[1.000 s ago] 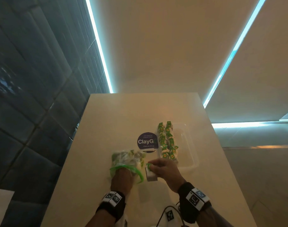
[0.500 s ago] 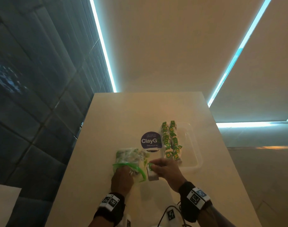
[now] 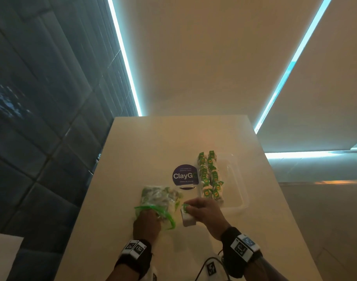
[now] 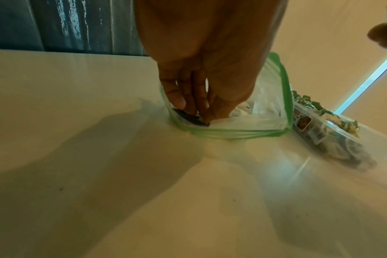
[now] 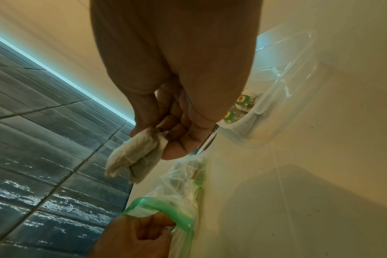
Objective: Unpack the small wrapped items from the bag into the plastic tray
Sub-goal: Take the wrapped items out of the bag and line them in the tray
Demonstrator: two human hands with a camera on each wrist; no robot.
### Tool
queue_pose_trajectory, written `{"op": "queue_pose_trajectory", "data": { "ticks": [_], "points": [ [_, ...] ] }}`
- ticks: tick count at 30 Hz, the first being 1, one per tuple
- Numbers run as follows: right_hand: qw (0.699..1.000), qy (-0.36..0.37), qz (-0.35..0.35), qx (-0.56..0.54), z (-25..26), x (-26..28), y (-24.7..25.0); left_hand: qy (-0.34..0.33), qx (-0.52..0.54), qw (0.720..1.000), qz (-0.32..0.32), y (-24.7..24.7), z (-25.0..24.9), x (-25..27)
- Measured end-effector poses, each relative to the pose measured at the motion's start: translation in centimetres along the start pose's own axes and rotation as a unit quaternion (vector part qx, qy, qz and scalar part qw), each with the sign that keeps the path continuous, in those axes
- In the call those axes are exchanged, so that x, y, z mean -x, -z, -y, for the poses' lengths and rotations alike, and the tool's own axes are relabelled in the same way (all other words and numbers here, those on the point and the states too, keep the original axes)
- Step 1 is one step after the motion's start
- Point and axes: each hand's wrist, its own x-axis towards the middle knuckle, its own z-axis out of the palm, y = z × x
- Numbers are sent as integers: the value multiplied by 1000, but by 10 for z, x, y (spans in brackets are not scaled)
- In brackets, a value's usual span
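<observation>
My left hand [image 3: 147,223] reaches into the mouth of the bag [image 3: 157,199], left of the sticker [image 3: 184,175]; fingers [image 4: 177,97] curl round a dark item inside, among more wrapped packets. My right hand [image 3: 206,209], just below the sticker, pinches a tea bag [image 5: 135,157] by its top, clear of the table [image 3: 153,142]. The tray [image 3: 234,179] right of the sticker holds two rows of green-tagged tea bags [image 3: 209,175] along its left side. Only the right wrist view shows the dangling pouch plainly; from the head view my knuckles hide most of it.
</observation>
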Motion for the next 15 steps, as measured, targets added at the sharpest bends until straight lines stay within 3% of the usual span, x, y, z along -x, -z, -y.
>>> {"op": "queue_pose_trajectory", "data": {
  "ticks": [4,8,12,15],
  "points": [
    [1000,2,6,-2,-2,-1,-2,4,33,999,-15,5,-3,7],
    [1000,5,13,7,-4,-2,-5,10,135,990,-36,19,-9,13],
    [1000,5,17,3,-6,-4,-5,29,292,956,-10,31,-5,14],
    [1000,-1,17,3,-5,-4,-6,44,349,936,4,34,-3,13]
  ]
}}
